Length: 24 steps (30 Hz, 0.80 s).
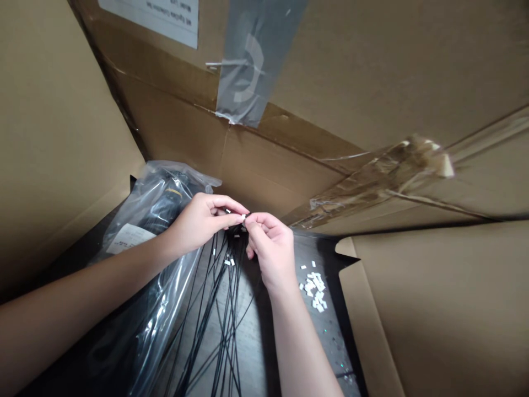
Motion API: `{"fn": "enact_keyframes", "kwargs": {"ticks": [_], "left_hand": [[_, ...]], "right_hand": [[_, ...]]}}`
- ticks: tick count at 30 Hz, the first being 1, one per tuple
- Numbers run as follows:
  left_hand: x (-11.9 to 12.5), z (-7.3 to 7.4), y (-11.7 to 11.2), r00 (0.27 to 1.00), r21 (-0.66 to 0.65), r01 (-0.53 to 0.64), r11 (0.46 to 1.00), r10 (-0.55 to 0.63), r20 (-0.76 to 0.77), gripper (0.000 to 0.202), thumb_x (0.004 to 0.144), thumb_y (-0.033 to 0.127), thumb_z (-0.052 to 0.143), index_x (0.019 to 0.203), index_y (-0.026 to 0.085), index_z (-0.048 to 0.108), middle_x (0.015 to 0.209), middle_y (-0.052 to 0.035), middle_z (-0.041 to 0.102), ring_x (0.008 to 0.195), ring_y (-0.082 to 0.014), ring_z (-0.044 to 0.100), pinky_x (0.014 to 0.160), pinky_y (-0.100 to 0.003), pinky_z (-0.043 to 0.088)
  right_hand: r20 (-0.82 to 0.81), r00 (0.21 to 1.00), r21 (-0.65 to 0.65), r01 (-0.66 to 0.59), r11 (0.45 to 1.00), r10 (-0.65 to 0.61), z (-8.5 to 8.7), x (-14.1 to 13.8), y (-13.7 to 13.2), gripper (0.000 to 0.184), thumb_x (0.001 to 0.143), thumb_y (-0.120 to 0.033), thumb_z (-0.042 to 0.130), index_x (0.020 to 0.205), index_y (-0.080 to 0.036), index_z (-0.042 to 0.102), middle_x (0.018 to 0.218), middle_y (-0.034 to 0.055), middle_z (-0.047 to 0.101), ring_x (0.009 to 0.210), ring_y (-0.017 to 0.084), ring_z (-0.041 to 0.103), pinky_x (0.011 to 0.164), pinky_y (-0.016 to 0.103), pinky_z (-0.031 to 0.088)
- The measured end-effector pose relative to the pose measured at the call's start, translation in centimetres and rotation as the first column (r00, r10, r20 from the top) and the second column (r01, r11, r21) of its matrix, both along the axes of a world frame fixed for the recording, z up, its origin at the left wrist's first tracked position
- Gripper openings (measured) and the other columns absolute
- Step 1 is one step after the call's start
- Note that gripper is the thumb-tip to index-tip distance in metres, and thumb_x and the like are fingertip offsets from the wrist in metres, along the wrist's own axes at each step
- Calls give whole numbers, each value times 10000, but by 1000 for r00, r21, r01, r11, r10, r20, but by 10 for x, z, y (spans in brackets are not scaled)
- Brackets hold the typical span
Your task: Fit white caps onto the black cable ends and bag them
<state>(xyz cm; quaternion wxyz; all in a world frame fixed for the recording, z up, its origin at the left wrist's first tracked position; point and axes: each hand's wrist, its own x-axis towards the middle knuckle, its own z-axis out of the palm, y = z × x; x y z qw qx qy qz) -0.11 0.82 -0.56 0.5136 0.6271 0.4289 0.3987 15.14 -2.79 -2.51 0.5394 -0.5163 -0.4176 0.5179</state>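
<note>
A bundle of thin black cables point(219, 292) fans downward over a grey surface, its gathered ends meeting between my hands. My left hand point(200, 223) grips the gathered cables near their tips. My right hand point(268, 248) pinches at the same spot, and a tiny white label point(243, 218) shows between its fingertips. Several similar white labels cling to the cables just below. A loose pile of white labels point(314, 289) lies to the right of my right wrist. A clear plastic bag point(152, 215) holding a black item lies under my left forearm.
Brown cardboard box flaps point(61, 138) surround the scene on the left, back and right. Grey tape point(248, 66) and torn brown tape point(380, 179) cross them. A white paper label point(152, 16) sits at the top. The grey surface point(330, 342) has a black border.
</note>
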Motion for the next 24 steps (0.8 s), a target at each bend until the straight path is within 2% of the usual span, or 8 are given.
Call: {"fn": "enact_keyframes", "kwargs": {"ticks": [24], "left_hand": [[-1,-1,1,1000,38,8,999,-7,-25,140,800,231,719,899,182,806,867,-50,783,766,-163,699,722,-252,552]], "right_hand": [[24,1000,-6,-13,1000,13,1,-1,-2,194,795,-361,665,769,-176,615,485,-107,405,356,52,315,361,204,329]]}}
